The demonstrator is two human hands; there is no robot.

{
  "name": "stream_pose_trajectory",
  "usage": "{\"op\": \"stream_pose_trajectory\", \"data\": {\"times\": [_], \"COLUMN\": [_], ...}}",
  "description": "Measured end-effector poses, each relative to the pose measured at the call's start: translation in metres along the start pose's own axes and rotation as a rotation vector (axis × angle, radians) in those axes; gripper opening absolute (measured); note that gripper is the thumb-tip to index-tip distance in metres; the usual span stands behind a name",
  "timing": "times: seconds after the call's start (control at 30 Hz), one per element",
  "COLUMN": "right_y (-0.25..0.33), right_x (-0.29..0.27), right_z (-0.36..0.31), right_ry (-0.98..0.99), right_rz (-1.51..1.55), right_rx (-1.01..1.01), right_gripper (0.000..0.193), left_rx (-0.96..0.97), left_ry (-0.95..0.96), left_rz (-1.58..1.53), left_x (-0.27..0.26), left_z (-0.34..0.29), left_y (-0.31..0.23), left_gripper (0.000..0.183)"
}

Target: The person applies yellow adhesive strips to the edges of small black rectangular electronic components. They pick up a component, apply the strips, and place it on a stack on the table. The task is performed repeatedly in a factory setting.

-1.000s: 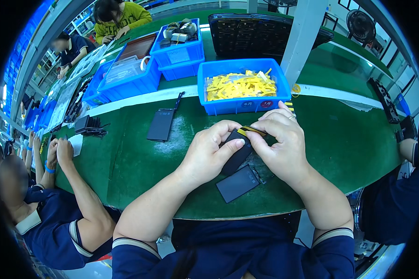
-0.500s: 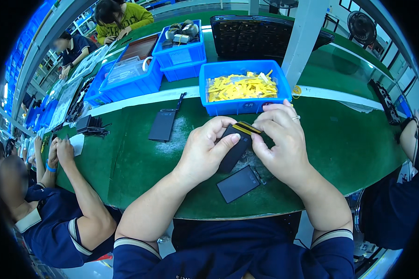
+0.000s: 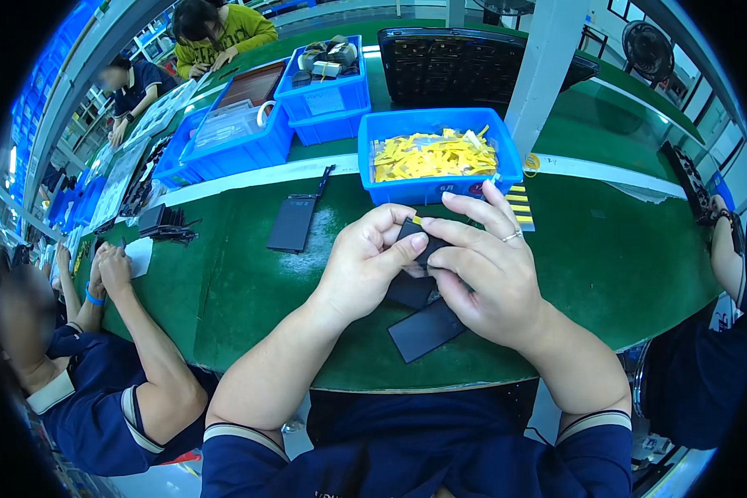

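My left hand [image 3: 363, 257] is closed on a flat black battery [image 3: 426, 241], thumb on its face and fingers behind it. A small yellow strip [image 3: 417, 221] shows at the battery's far edge. My right hand [image 3: 494, 270] pinches the battery's right side, its index fingertip at the yellow strip and its outer fingers raised. Part of the held piece is hidden by my fingers. Beneath my hands another black battery [image 3: 423, 332] lies on the green table, with one more dark piece [image 3: 409, 290] partly covered behind it.
A blue bin [image 3: 440, 192] of yellow strips stands ahead, a yellow-striped sheet [image 3: 519, 207] by its right corner. Another battery [image 3: 292, 224] and a pile of black pieces [image 3: 164, 222] lie to the left. A co-worker's hands [image 3: 112, 267] are at far left. A grey post [image 3: 539, 79] rises behind the bin.
My right hand has shifted left over the battery, fingers now flatter on it. The yellow-and-black striped piece at its far edge is now mostly out of sight; a yellow-striped sheet shows beside the bin.
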State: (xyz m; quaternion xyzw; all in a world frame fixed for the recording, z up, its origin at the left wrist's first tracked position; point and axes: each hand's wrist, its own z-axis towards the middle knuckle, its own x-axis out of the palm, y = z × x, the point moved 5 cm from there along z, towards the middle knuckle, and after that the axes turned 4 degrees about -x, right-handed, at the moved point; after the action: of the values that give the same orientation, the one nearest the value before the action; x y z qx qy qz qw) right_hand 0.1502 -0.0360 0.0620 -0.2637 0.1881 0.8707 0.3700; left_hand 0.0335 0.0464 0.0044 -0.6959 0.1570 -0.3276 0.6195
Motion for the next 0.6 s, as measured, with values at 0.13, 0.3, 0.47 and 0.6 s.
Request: {"op": "stream_pose_trajectory", "data": {"times": [0.13, 0.3, 0.47, 0.6], "right_y": [-0.008, -0.016, -0.010, -0.005], "right_x": [-0.002, -0.004, -0.009, -0.011], "right_z": [-0.003, -0.003, 0.004, 0.000], "right_ry": [-0.061, 0.005, -0.003, -0.108], "right_rz": [-0.036, 0.084, -0.035, -0.208], "right_rx": [0.054, 0.111, 0.035, -0.020], "right_gripper": [0.021, 0.018, 0.016, 0.020], "left_rx": [0.147, 0.196, 0.240, 0.252], "left_ry": [-0.033, -0.029, -0.053, -0.110], "left_rz": [0.223, 0.570, 0.450, 0.227], "left_x": [-0.002, 0.007, 0.002, 0.001], "left_z": [-0.002, -0.013, -0.009, -0.007], "left_y": [-0.003, -0.019, -0.012, -0.005], "left_gripper": [0.025, 0.032, 0.029, 0.023]}}
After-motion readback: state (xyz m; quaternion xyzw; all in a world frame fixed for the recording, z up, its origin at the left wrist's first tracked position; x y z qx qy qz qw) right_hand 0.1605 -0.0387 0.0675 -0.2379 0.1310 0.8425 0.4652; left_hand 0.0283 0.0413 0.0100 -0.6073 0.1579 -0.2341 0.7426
